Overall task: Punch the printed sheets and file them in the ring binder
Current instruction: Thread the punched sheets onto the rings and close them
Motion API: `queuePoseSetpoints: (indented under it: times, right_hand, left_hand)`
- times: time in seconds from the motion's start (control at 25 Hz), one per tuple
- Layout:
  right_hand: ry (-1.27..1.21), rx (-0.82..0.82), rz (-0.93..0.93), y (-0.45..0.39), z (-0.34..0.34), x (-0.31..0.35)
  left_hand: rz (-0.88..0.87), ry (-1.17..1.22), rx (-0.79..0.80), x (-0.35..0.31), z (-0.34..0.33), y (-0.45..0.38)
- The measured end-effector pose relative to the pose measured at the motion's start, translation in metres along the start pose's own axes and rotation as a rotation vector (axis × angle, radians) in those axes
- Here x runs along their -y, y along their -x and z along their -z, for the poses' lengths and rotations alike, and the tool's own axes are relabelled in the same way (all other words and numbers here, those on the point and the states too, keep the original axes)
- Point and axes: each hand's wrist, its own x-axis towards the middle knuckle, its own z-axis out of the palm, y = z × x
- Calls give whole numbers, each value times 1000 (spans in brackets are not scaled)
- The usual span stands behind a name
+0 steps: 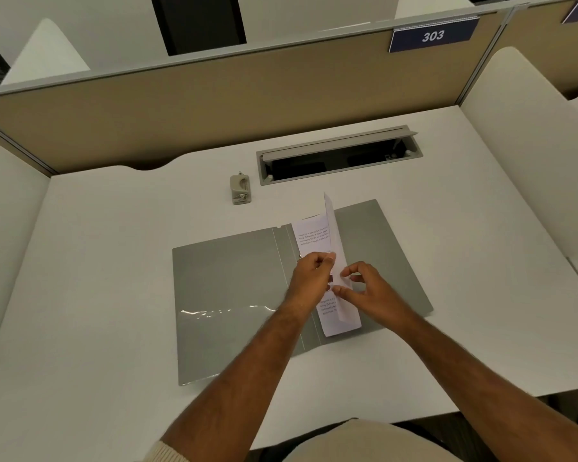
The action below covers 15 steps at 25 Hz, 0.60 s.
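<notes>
White laminate carrel desk (114,261), bounded at the back by a tan fabric partition (181,105) that carries a dark blue plaque reading 303 (432,35). Grey flat ring binder (227,295), lying open on the desk in front of me, its spine running away from me near the middle, a clear plastic pocket (214,315) catching light across the lower part of the left cover. Grey recessed cable tray with its lid raised (339,155), set into the desk beyond the binder. White printed sheets (314,235), lying on the binder just right of the spine; their right part is lifted and stands nearly upright, so only a narrow strip of printed text faces me. My left hand (309,278), over the sheets near the spine, fingers curled and pinching the paper's edge; the binder rings beneath are hidden by my hand. My right hand (367,288), just right of the left, thumb and forefinger curved toward the raised fold of paper and meeting it; I cannot tell whether they actually grip it. Small beige hole punch (241,190), standing on the desk beyond the binder's left cover, well apart from both hands and just left of the cable tray.
</notes>
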Motion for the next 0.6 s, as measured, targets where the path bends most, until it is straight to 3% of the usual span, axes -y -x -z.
queuePoseSetpoints:
  times: [0.24, 0.6]
  right_hand:
    - [81, -45, 18, -3, -7, -5]
    - [146, -43, 40, -5, -10, -14]
  left_hand:
    - [102, 110, -71, 2, 6, -3]
    - [98, 42, -114, 8, 7, -6]
